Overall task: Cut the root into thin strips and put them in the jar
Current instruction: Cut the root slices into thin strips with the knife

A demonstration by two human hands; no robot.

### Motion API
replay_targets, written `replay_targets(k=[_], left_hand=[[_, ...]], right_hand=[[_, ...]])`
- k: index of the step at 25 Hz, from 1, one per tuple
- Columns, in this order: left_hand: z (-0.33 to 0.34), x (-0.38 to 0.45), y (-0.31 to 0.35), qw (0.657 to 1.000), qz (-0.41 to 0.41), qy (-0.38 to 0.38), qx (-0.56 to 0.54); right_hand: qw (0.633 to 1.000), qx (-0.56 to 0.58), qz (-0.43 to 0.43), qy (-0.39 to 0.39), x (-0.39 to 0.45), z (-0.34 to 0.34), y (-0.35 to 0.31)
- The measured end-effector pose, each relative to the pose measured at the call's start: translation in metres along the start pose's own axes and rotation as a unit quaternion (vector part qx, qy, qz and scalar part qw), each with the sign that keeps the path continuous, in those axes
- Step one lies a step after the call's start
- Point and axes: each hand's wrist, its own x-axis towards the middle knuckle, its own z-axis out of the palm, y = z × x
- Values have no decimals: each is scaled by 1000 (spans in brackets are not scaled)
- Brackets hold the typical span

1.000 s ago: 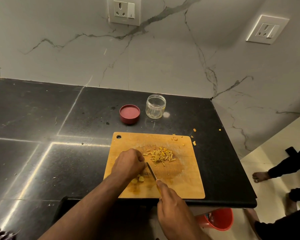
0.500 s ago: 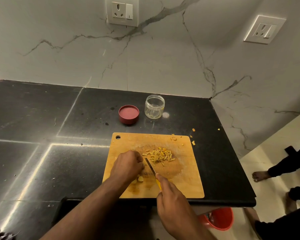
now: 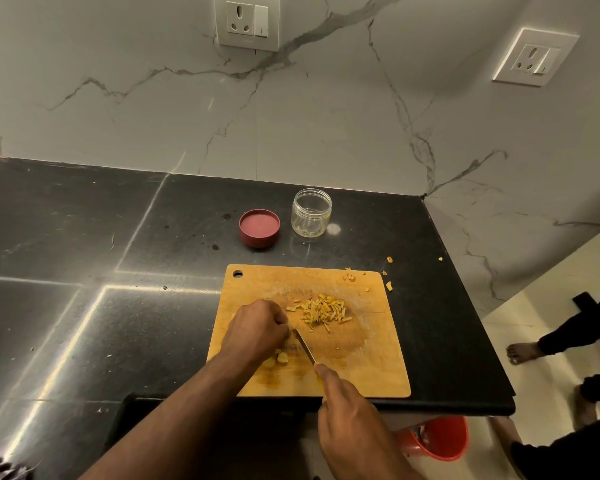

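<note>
Black countertop (image 3: 84,323) is carrying your cutting board (image 3: 378,372). Your right hand (image 3: 354,424) is gripping the knife (image 3: 305,346); just beyond its tip, your left hand (image 3: 257,329) is pinning the root, largely hidden, steady. Farther off, cut strips (image 3: 321,311) are waiting short of the open jar (image 3: 311,212).

Left hand (image 3: 257,329): bare, no ring or glove showing on it.
Left forearm (image 3: 174,414): bare right down to the near edge of view; no sleeve, watch or band reaches into sight.
Right hand (image 3: 352,422): bare as well, nothing worn on the fingers that show.
Right wrist: runs out of view at the near edge, so whether anything is worn there I cannot tell.
Clothing: none of it comes into sight.
</note>
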Motion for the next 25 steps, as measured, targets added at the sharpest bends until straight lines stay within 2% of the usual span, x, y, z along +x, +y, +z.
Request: replay_targets(k=[6, 17, 25], left_hand=[[0, -2, -4, 1000, 11, -2, -2], [2, -1, -2, 1000, -6, 8, -11], [0, 1, -5, 1000, -9, -3, -18]], right_hand=[[999, 13, -4, 44, -1, -6, 1], [1000, 0, -24, 19, 21, 0, -10], [1000, 4, -10, 4, 0, 3, -2]])
